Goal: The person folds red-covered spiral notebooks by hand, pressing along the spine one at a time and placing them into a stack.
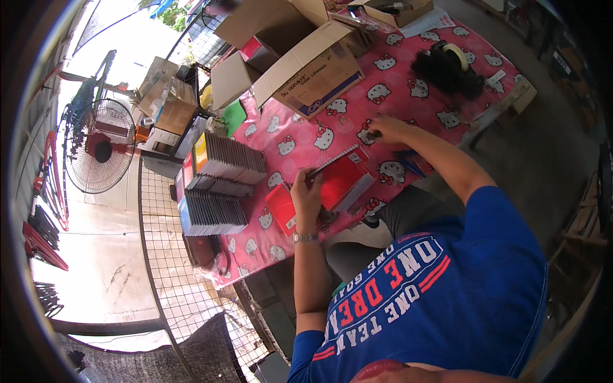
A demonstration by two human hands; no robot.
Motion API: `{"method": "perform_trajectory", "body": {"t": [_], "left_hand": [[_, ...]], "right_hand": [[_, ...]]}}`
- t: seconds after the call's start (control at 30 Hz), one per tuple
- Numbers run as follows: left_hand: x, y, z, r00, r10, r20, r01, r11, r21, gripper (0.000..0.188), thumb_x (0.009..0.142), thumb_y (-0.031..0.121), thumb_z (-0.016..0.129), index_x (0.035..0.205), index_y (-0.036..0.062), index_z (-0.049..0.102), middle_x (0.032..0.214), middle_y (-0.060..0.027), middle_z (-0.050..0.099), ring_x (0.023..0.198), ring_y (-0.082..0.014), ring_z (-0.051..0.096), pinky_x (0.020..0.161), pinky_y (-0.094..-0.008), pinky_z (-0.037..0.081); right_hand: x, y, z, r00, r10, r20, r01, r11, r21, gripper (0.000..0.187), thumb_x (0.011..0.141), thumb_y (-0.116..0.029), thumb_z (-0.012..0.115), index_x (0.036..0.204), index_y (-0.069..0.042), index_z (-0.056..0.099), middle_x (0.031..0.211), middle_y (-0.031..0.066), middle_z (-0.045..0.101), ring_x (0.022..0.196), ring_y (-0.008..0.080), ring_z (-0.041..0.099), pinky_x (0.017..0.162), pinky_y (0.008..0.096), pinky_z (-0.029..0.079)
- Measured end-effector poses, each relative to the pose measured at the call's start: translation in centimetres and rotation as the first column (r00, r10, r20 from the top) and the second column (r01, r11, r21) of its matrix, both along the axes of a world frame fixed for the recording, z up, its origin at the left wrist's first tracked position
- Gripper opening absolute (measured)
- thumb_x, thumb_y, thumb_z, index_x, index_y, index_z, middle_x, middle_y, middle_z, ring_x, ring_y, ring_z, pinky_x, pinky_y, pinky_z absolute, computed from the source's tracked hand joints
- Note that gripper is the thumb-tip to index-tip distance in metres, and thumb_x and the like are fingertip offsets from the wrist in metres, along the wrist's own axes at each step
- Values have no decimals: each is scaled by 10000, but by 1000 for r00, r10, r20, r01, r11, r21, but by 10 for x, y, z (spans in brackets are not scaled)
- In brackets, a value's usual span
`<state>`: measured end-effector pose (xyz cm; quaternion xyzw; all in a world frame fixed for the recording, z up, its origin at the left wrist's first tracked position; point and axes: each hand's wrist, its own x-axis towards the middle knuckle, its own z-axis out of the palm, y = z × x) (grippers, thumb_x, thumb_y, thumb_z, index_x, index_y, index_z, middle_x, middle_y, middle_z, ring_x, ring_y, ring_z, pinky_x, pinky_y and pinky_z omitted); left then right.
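Red book (350,181) at the left hand (307,190)

Well left of that hand, a caged fan (100,150); nearer it, rows of notebooks (228,161) on a pink patterned tablecloth (348,135). The book lies just right of the left fingers, bent at its corner; I can't tell if they clamp it. It's bright red, pale-edged. Beyond, the right hand's (391,131) fingertips bunch together, contents unclear.
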<state>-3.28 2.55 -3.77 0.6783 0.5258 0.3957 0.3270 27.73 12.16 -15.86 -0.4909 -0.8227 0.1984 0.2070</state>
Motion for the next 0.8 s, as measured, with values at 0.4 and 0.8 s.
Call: {"method": "perform_trajectory", "body": {"t": [0.4,0.8], "left_hand": [[23,-21,-12,931,229,283,-247,969,31,204,970,124,584,1082,-44,611,820,-41,605,721,-125,659,614,-259,576],[6,-19,-36,945,210,251,-239,967,90,186,937,-21,533,1106,-25,610,918,-46,650,815,-93,612,721,-239,512]], "right_hand": [[-29,-160,33,948,-211,-239,253,954,160,648,774,-279,728,1335,-49,499,1257,172,544,1149,366,511,1019,482,386],[-112,-140,130,949,119,-292,5,920,391,528,772,-247,721,1241,-36,596,1173,113,601,1096,311,542,987,430,419]]}}
